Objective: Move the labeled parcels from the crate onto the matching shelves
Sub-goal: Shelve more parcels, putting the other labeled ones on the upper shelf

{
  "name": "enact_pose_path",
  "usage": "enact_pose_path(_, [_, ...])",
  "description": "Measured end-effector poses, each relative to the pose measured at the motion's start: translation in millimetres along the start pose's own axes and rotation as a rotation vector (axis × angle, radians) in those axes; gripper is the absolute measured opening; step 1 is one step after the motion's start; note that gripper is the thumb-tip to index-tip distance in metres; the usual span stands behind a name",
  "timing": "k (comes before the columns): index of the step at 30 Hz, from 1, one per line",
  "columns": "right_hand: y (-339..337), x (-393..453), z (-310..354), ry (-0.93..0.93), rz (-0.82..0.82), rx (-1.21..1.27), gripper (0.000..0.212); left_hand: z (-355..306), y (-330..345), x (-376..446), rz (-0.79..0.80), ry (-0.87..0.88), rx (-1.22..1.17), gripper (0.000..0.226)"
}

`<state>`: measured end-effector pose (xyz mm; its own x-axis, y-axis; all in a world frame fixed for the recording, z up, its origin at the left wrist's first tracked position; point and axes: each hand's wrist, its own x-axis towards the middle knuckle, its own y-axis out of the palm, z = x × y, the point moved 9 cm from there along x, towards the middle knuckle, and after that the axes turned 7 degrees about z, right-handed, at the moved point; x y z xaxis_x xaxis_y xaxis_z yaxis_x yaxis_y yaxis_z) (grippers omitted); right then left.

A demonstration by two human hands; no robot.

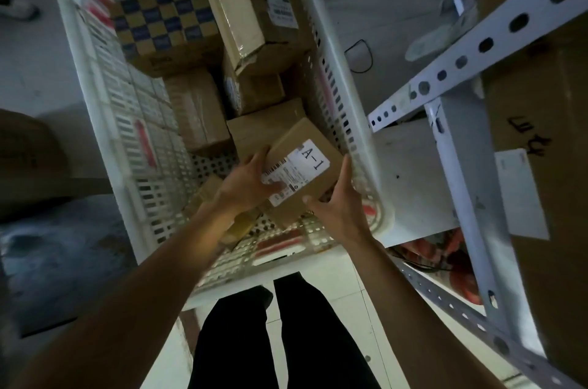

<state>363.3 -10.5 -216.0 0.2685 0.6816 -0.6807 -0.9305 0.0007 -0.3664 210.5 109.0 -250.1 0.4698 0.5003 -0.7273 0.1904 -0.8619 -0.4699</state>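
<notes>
A small brown cardboard parcel [313,147] with a white label reading "A-1" is tilted over the near right part of the white plastic crate [95,77]. My left hand [248,180] grips its left side, thumb on the label. My right hand [334,204] holds its right edge, fingers curled up along the side. Several other brown parcels lie in the crate, among them a blue-and-tan checkered box [162,19] and a long taped box [251,0] standing at the far end.
A white metal shelving unit [461,185] with perforated posts stands right of the crate, with a large brown carton [541,108] on it and orange items low down. My legs in dark trousers [286,334] are below the crate. A dark object lies at left.
</notes>
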Motion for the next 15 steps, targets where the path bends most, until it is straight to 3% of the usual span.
enact_pose_path(4, [7.2, -2.3, 25.0, -0.205, 0.050, -0.025, 0.113, 10.2, -6.1, -8.2, -0.045, -0.010, -0.230, 0.089])
enact_pose_path(7, [25.2, 5.7, 38.6, -0.292, 0.049, -0.037, 0.114, 12.4, 1.5, -17.0, -0.065, 0.014, -0.260, 0.080])
enact_pose_path(11, [6.1, 19.9, 14.0, -0.110, -0.135, 0.210, 0.108, 13.5, 15.3, -20.6, -0.098, 0.031, -0.334, 0.066])
enact_pose_path(13, [2.0, 28.8, -2.0, -0.006, -0.087, 0.146, 0.078, 16.4, 17.7, -16.1, -0.115, 0.048, -0.357, 0.063])
enact_pose_path(15, [12.1, 40.0, -17.5, 0.100, 0.061, 0.010, 0.058, 17.4, 18.8, -11.6, -0.115, 0.059, -0.337, 0.068])
